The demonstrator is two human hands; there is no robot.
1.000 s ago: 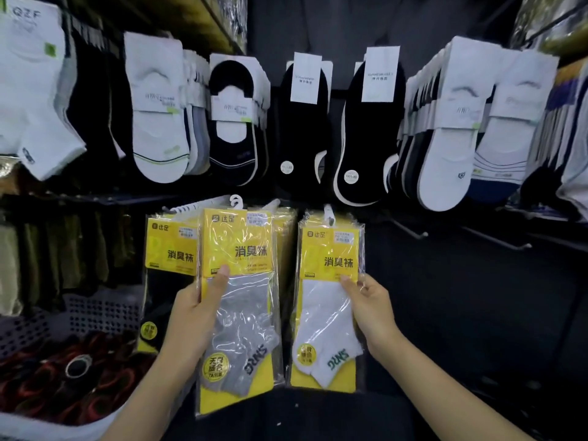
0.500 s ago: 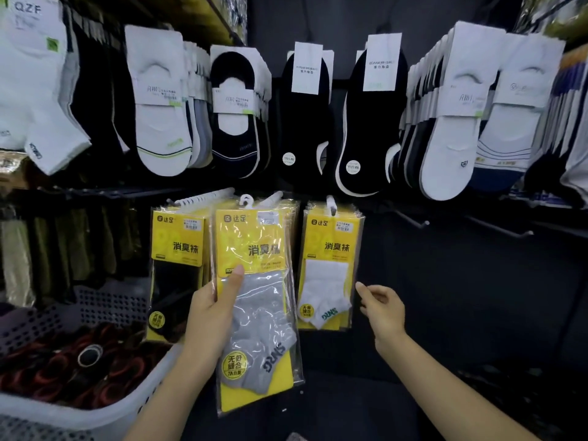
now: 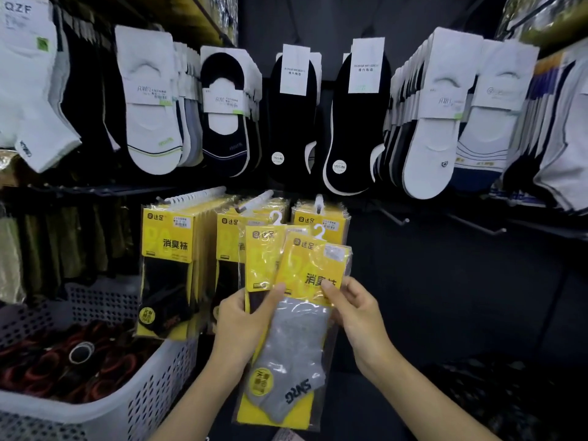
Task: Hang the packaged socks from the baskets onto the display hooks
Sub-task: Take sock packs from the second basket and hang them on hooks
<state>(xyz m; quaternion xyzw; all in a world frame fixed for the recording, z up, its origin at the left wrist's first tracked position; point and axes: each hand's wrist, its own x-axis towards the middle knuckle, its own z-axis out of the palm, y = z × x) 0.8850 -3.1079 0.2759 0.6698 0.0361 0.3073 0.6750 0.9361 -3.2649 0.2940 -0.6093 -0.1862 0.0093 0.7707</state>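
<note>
1. Dark shop rack (image 3: 445,281) fills the view. Along its top edge hang white and black low-cut socks (image 3: 149,122) on paper cards.
2. On the rack's middle rail, hooks carry three rows of yellow packs. The left row (image 3: 168,249) shows black socks. The middle row (image 3: 227,237) and the right row (image 3: 321,218) are partly hidden by the packs in hand.
3. Toward the rack's right edge, bare hooks (image 3: 394,219) stick out.
4. A grey pack (image 3: 296,338) is held in front of the rack's middle, off the hooks. It is tilted with its top leaning right, and its white hanger sits just below the right row.
5. A dark pack (image 3: 259,259) stands nearly upright just behind the grey one, overlapping the middle row.
6. The left hand (image 3: 241,326) grips both packs together, thumb laid across their fronts and fingers curled out of sight behind.
7. The right hand (image 3: 356,313) pinches the grey pack's yellow card at its right edge, thumb on the front.
8. At the lower left corner stands a white perforated basket (image 3: 152,386) holding red-and-black goods, too blurred to name.
</note>
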